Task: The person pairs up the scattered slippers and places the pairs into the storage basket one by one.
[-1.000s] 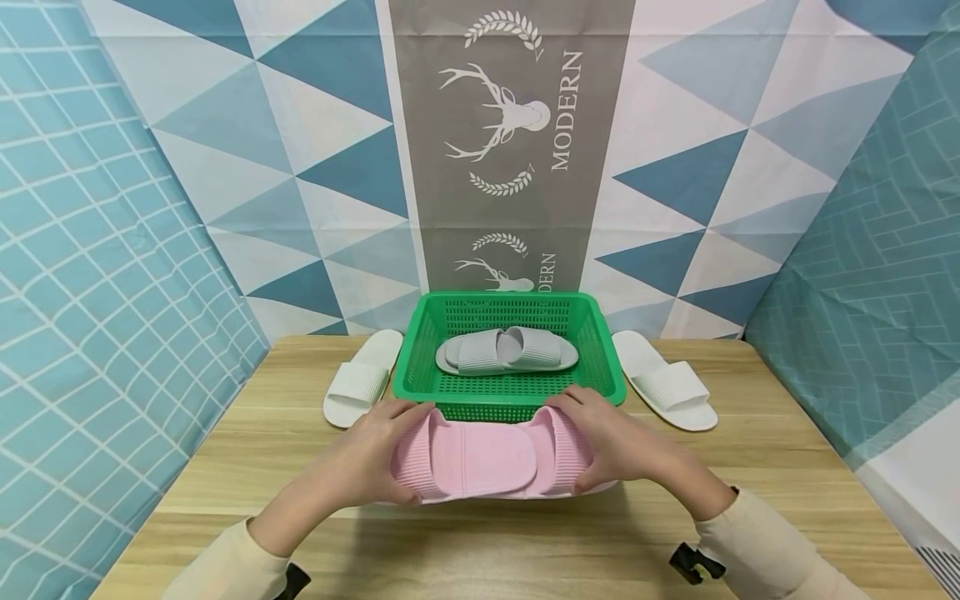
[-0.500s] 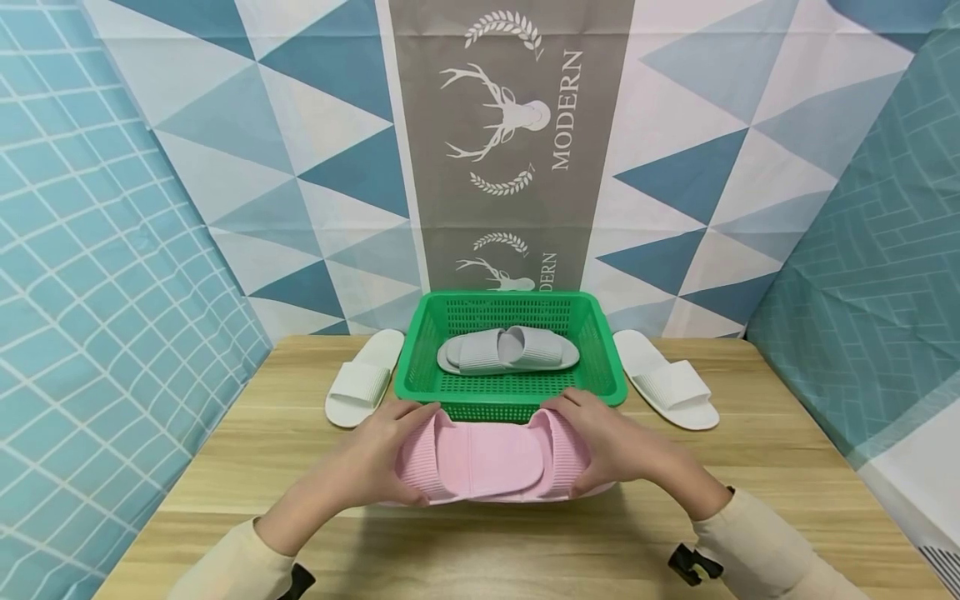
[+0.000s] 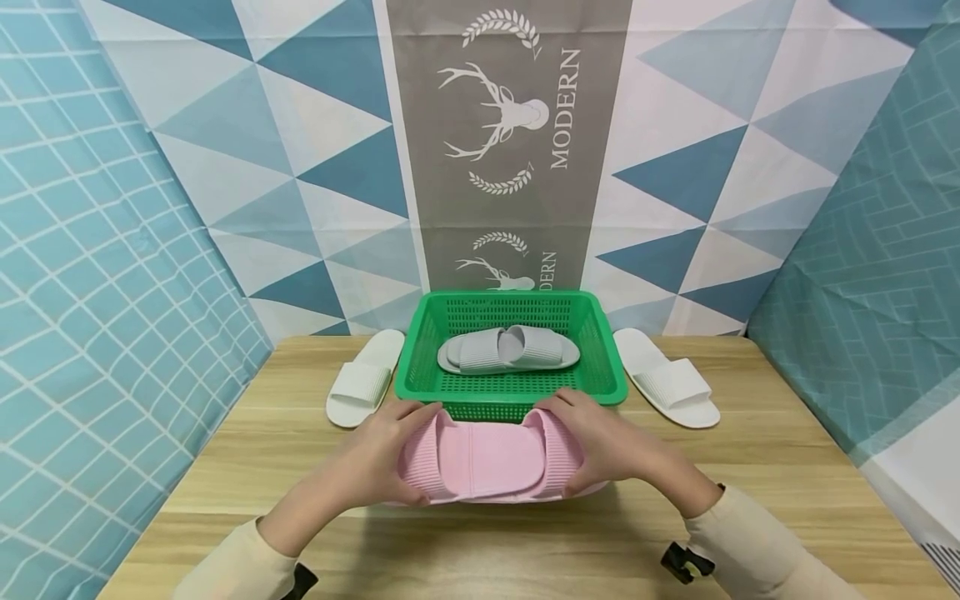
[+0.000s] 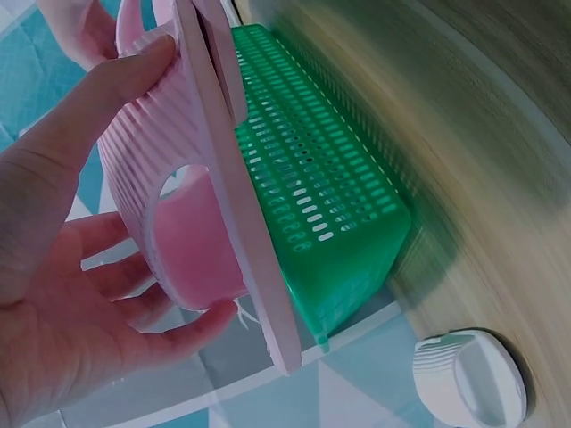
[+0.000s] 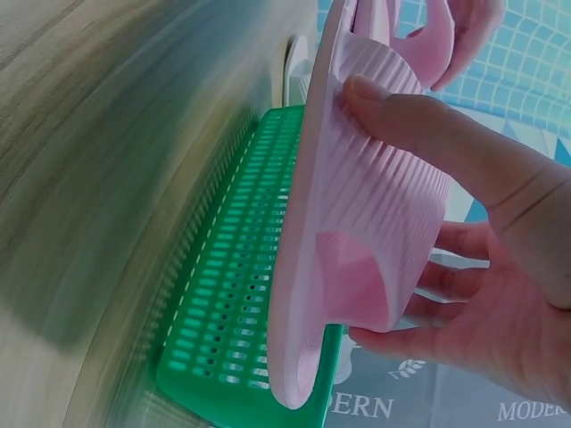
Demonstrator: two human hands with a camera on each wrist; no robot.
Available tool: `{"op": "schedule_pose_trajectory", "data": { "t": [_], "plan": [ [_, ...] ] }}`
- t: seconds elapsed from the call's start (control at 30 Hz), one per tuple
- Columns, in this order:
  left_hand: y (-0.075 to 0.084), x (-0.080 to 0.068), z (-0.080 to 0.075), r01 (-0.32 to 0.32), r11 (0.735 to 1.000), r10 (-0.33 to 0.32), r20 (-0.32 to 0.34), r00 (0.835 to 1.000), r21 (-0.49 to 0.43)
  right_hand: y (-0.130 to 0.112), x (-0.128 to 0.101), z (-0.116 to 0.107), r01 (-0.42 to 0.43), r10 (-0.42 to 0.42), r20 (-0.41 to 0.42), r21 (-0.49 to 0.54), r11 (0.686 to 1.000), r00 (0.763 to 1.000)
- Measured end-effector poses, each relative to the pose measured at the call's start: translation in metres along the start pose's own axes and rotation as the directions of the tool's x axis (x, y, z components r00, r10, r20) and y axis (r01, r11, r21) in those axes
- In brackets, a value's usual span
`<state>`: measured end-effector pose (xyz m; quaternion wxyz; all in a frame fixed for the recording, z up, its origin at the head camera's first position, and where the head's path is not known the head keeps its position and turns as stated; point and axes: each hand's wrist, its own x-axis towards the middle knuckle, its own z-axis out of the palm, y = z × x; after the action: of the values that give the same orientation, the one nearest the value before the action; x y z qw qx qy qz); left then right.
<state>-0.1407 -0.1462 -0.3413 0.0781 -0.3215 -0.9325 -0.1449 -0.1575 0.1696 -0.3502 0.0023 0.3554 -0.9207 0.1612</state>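
Observation:
A pair of pink slippers, one overlapping the other with their straps at opposite ends, is held up in front of the green basket. My left hand grips the left strap, thumb on its near side and fingers round the far side, as the left wrist view shows. At the other end my right hand holds the right strap in the same way, with the thumb across the ribbed strap in the right wrist view. Inside the basket lies a pair of grey slippers, also overlapped.
One white slipper lies left of the basket, another white slipper to its right. All stand on a wooden table. Behind it hangs a patterned cloth backdrop, with a tiled blue sheet on the left.
My right hand has shifted slightly left, with the right pink slipper sliding inward over the other. Both hands keep their grip, and the basket and other slippers stay in place.

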Motion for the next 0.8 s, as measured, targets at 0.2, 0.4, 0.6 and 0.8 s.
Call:
{"op": "schedule_pose_trajectory", "data": {
  "t": [0.2, 0.4, 0.6, 0.8],
  "plan": [
    [0.0014, 0.0005, 0.0024, -0.037, 0.999, 0.037, 0.004, 0.999, -0.004, -0.0050, 0.0046, 0.0010, -0.004, 0.003, 0.016, 0.013, 1.000, 1.000],
    [0.0025, 0.0017, 0.0028, -0.042, 0.999, 0.042, -0.007, 0.999, -0.003, -0.0079, 0.0051, 0.0010, -0.030, 0.029, 0.029, 0.033, 0.999, 0.999],
    [0.0027, 0.0009, 0.0037, -0.041, 0.999, 0.041, -0.013, 0.999, 0.008, -0.0085, 0.0055, 0.0023, -0.049, 0.046, 0.045, 0.059, 0.997, 0.998],
    [0.0032, 0.0008, 0.0053, -0.045, 0.999, 0.046, -0.025, 0.999, 0.019, -0.0086, 0.0054, 0.0028, -0.043, 0.040, 0.052, 0.060, 0.997, 0.998]
  ]
}}
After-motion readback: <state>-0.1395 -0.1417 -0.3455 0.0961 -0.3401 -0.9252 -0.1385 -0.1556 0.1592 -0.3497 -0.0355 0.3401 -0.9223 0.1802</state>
